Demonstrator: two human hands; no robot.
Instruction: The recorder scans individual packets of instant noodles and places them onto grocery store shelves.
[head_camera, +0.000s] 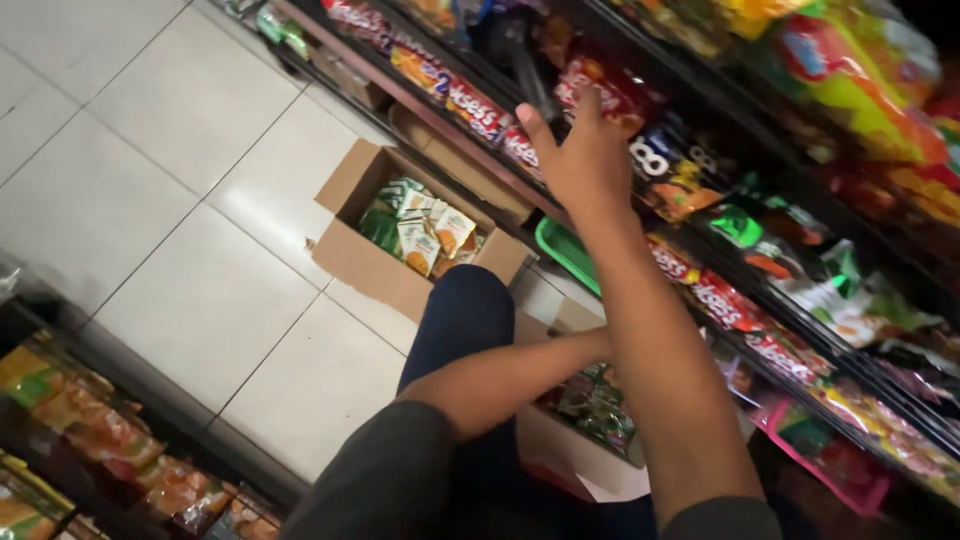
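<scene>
Up at the snack shelf (455, 105), you are stretching your right hand (585, 160) with its fingers spread and nothing clamped in them. The fingertips are hovering just in front of a red snack packet (612, 98) standing among other bags; whether they are touching it I cannot tell. Your left forearm (500, 380) is crossing under the right arm towards the near cardboard box (575, 455) by your knee, where green packets (592, 400) are lying. The left hand itself is hidden behind your right forearm, so I cannot tell whether it is gripping anything. The two hands are working well apart, one high and one low.

I judge the red packet to be light, puffed and crinkly, with a glossy film that is slippery and contents that crush easily. Taking it by the top seam or lightly across its flat faces looks better than squeezing the middle. The green packets look equally soft and light.

Further out on the tiled floor (200, 150), an open cardboard box (360, 262) is holding green and orange cartons (420, 235), and a green tray (565, 250) is lying between it and the shelf base.
</scene>
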